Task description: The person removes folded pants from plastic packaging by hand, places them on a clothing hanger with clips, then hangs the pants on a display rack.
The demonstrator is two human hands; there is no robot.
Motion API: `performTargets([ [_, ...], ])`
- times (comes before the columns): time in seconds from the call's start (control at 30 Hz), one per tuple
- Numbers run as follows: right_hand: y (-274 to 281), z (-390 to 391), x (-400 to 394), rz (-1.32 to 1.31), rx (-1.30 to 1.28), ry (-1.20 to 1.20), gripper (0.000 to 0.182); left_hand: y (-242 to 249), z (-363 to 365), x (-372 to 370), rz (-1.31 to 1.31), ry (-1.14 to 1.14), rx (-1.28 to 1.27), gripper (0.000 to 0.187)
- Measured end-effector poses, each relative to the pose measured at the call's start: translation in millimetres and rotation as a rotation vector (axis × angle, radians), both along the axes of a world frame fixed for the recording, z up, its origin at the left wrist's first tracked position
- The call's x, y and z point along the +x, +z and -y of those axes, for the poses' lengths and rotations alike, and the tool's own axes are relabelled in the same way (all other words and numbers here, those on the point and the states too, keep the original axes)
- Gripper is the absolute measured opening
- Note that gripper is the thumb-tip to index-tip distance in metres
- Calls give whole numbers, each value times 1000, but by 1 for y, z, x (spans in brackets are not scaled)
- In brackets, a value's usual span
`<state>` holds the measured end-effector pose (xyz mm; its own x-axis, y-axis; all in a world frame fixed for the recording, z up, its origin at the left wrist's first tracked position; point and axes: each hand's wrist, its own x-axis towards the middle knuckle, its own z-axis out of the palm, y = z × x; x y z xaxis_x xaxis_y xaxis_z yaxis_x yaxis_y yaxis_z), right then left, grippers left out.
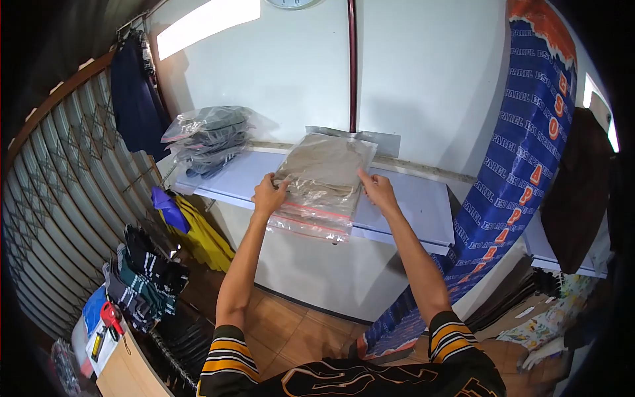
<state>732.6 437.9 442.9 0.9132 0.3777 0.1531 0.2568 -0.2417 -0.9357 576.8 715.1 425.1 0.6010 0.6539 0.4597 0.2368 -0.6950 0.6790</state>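
Note:
A stack of beige folded garments in clear plastic bags (pixel 327 162) lies on the white shelf, its red-striped bag openings hanging past the front edge. My left hand (pixel 269 193) is closed on the stack's left side, fingers bent at the plastic. On the opposite side, my right hand (pixel 378 190) pinches the bag edge between thumb and fingers. Some fingertips are hidden by the plastic. To the left sits another pile of bagged dark grey-green garments (pixel 215 135), touched by neither hand.
The white shelf (pixel 413 202) runs along the wall. A blue printed banner (pixel 512 152) stands at right. Lower left are hanging clothes (pixel 149 281), a yellow garment (pixel 198 231) and a wooden board (pixel 129 367) near a red tool (pixel 111 317). A folding metal gate (pixel 59 178) borders the left.

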Motion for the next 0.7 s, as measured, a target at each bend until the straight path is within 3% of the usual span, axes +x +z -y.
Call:
performTargets([
  [0.13, -10, -20, 13, 157, -114, -42, 46, 10, 2, 8, -85, 107, 85, 64],
  [0.27, -1, -17, 7, 107, -82, 36, 39, 4, -10, 17, -114, 36, -20, 63],
  [0.43, 5, 20, -30, -143, 354, 71, 22, 10, 29, -10, -75, 27, 163, 59],
  [0.6, -20, 76, -56, -349, 478, 133, 31, -1, 85, -59, 50, -82, 134, 61],
  [0.7, -34, 111, -76, -488, 548, 180, 41, -19, 116, -83, 178, -164, -140, 66],
])
